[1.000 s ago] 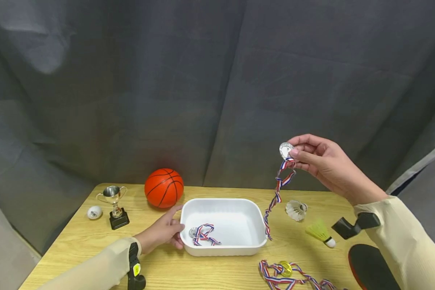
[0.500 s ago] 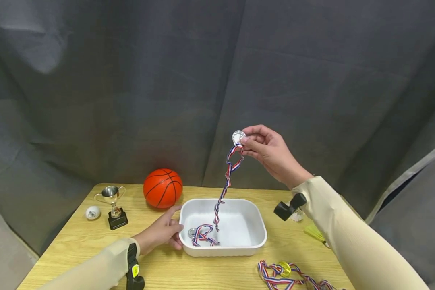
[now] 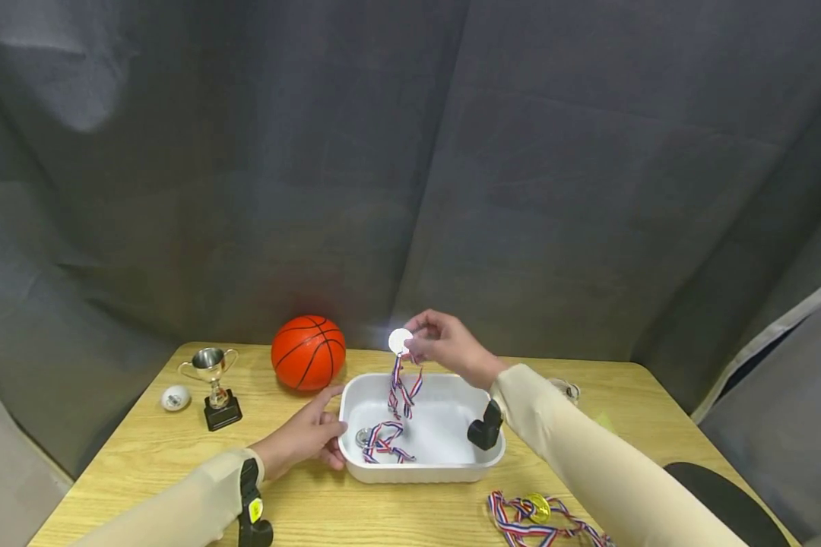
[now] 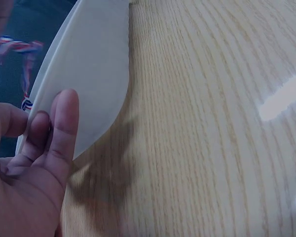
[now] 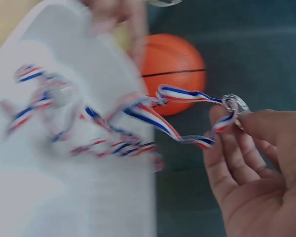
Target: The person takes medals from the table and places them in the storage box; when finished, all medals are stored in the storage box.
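Fingers of the right hand [image 3: 445, 346] pinch a silver medal [image 3: 400, 340] by its disc, holding it in the air above the far part of a white tub [image 3: 492, 448]. Its red, white and blue ribbon [image 3: 400, 387] hangs down from the disc into the tub; whether the loose end touches the floor of the tub I cannot tell. In the right wrist view the thumb and forefinger close on the disc [image 5: 235, 104] while the other fingers [image 5: 241, 158] curl loosely beneath, and the ribbon [image 5: 153, 116] trails off toward the tub, blurred.

A second medal [image 3: 380, 441] already lies inside the tub, at its left near corner, its ribbon in a loose heap.

The left hand [image 3: 304, 437] rests against the left wall of the tub, fingers nearly straight and laid along the rim, gripping nothing; the left wrist view shows the fingertips [image 4: 64, 123] touching the white outer wall [image 4: 96, 74].

The tub sits near the middle of a light wooden table [image 3: 144, 456]. An orange basketball [image 3: 308, 353] stands at the far edge, just left of the tub. Further left are a small silver trophy cup [image 3: 214, 384] on a black base and a small white ball [image 3: 175, 397]. A gold medal [image 3: 537, 507] with a tangled ribbon lies at the near edge, right of the tub. A white shuttlecock [image 3: 566, 390] is partly hidden behind the right sleeve [image 3: 588, 463].
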The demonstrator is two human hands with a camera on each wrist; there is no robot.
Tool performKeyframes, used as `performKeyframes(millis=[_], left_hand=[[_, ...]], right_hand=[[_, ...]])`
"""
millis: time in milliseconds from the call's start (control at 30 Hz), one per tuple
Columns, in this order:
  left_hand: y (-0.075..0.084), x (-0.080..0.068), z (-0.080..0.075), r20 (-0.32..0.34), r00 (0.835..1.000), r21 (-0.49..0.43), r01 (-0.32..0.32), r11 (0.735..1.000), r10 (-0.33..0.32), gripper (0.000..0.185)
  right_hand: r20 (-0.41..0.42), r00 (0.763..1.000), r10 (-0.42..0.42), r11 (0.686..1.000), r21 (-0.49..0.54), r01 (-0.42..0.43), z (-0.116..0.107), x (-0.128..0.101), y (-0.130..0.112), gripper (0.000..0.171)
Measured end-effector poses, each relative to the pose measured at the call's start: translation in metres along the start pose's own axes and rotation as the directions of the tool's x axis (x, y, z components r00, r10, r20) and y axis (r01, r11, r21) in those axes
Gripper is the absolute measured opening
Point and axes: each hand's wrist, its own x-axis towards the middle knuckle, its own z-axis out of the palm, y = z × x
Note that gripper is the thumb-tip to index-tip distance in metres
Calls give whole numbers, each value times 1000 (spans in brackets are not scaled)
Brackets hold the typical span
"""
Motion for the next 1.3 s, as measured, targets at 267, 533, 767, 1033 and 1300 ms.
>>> performKeyframes(millis=[267, 533, 767, 1033, 1300], left_hand=[[2, -2, 2, 3, 1000, 3, -2, 1000, 2, 74], [2, -4, 2, 22, 1000, -5, -22, 1000, 22, 75], [2, -5, 1, 15, 1000, -3, -11, 1000, 11, 74], [0, -6, 2, 12, 1000, -5, -12, 1000, 12, 75], [0, -6, 2, 14, 1000, -1, -13, 1000, 13, 75]], right_hand=[[157, 972, 176, 974, -172, -148, 29, -3, 54, 19], [174, 957, 232, 924, -346, -161, 49, -13, 76, 14], [150, 957, 246, 909, -378, -175, 57, -16, 82, 12], [174, 961, 215, 914, -383, -135, 62, -18, 82, 13], [189, 971, 146, 889, -456, -46, 64, -21, 79, 12]])
